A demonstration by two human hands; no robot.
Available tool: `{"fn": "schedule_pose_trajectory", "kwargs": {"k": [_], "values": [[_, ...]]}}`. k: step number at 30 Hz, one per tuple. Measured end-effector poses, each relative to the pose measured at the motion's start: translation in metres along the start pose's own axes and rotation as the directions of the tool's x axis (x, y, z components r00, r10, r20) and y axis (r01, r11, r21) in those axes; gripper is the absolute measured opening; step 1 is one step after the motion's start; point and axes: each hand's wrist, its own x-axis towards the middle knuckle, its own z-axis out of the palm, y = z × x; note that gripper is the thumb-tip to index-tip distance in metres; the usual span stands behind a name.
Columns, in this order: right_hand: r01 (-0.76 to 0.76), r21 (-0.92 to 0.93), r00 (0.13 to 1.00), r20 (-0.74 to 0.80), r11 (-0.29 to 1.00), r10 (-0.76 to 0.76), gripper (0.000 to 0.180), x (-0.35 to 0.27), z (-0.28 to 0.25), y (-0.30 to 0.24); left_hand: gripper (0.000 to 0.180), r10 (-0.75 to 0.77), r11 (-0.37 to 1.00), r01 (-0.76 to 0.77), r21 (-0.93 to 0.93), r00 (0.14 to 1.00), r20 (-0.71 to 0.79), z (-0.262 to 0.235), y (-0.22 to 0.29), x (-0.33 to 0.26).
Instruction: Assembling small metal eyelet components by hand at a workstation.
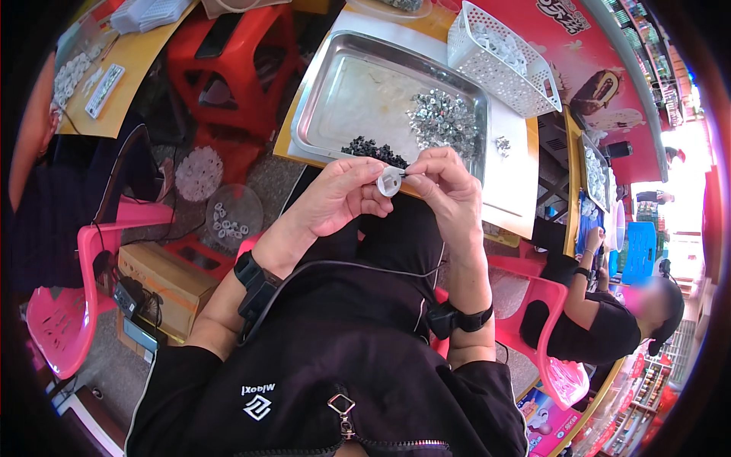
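Note:
My left hand (346, 190) pinches a small round white plastic part (389, 182) between thumb and fingers, just over the near edge of a metal tray (320, 99). Thumb and forefinger of my right hand (448, 186) are pressed together at that part's right side, around a tiny dark piece (406, 174) that is mostly covered. Beyond my hands in the tray lie a heap of small black parts (373, 149) and a larger heap of small silvery metal and clear pieces (444, 118).
A white perforated basket (502, 61) with pale parts stands behind the tray. Red stools (228, 57) and tubs of white parts (236, 209) are at left, beside a cardboard box (164, 282). To the right, another person (601, 312) sits by a pink chair (525, 305).

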Motion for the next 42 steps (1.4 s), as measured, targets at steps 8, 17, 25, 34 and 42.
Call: {"fn": "schedule_pose_trajectory", "kwargs": {"k": [8, 17, 25, 34, 42], "values": [[0.137, -0.389, 0.988, 0.123, 0.911, -0.096, 0.016, 0.002, 0.005, -0.021, 0.025, -0.033, 0.999, 0.032, 0.026, 0.999, 0.019, -0.001, -0.002, -0.001], [0.267, -0.526, 0.964, 0.16, 0.807, -0.214, 0.016, 0.002, 0.008, -0.013, 0.024, -0.025, 0.998, 0.024, 0.061, 1.0, 0.009, -0.001, -0.004, -0.002], [0.196, -0.49, 0.98, 0.123, 0.849, -0.155, 0.014, 0.0, 0.013, -0.005, 0.022, -0.047, 0.998, 0.044, 0.042, 0.997, 0.067, -0.013, -0.007, 0.0], [-0.264, -0.147, 0.964, -0.006, 0.953, 0.266, 0.015, -0.002, 0.012, 0.003, 0.021, 0.075, 0.972, -0.054, 0.228, 0.994, -0.085, 0.002, 0.001, -0.002], [-0.179, 0.029, 0.974, -0.135, 0.983, 0.181, 0.008, -0.005, 0.02, 0.015, 0.022, 0.466, 0.595, -0.247, 0.765, 0.881, -0.078, 0.01, -0.008, -0.002]]}}
